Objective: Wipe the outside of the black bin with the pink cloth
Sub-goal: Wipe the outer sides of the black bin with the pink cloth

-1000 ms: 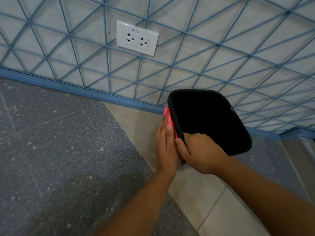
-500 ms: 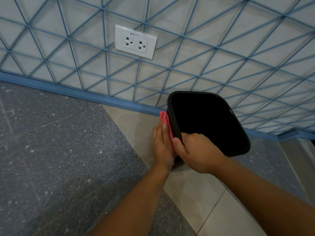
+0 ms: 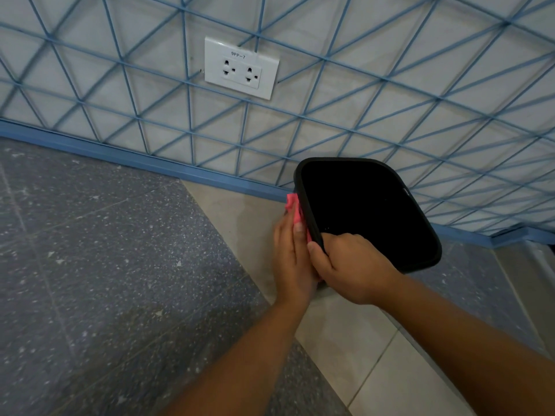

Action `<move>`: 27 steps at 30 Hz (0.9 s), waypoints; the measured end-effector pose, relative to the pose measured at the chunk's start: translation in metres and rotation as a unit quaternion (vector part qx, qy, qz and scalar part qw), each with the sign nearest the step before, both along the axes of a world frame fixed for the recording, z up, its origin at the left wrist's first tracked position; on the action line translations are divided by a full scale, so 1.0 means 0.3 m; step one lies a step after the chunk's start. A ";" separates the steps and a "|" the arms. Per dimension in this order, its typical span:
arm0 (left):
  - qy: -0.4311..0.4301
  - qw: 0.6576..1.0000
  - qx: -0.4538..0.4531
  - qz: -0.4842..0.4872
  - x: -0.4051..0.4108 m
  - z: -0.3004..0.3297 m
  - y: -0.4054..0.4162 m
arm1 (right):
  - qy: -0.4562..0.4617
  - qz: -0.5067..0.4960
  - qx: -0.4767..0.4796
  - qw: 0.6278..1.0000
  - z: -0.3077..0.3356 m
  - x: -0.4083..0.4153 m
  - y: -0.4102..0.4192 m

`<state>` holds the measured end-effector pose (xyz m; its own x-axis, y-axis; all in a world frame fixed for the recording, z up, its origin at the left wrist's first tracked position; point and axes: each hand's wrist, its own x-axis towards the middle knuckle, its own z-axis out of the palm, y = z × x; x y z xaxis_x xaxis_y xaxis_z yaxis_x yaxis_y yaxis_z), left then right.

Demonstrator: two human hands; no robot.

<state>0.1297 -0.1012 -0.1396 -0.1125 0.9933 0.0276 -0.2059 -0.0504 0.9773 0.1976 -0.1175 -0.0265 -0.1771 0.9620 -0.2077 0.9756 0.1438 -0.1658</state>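
The black bin [image 3: 387,172] stands on the floor against the wall, its dark opening facing up at me. My right hand [image 3: 351,268] grips the bin's near rim, thumb outside and fingers over the edge. My left hand [image 3: 292,259] lies flat against the bin's left outer side and presses the pink cloth [image 3: 295,210] onto it. Only the cloth's top part shows above my fingertips; the rest is hidden between my palm and the bin.
A white double socket [image 3: 241,67] sits on the blue-lined tiled wall above. A blue skirting strip [image 3: 150,163] runs along the wall's foot. Speckled grey floor [image 3: 105,265] lies to the left, beige tiles [image 3: 354,340] under my arms.
My left hand and the pink cloth have slid a little farther along the bin's left side, toward the wall. My right hand keeps its grip on the rim.
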 end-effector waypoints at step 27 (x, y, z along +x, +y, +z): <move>0.013 0.998 -0.067 -0.006 -0.037 0.027 0.095 | -0.004 -0.009 -0.002 1.000 0.003 -0.011 0.003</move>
<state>0.1187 -0.0728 -0.1315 -0.1013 0.9895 -0.1035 -0.1796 0.0841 0.9801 0.1944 -0.1166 -0.0255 -0.1581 0.9642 -0.2127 0.9794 0.1258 -0.1580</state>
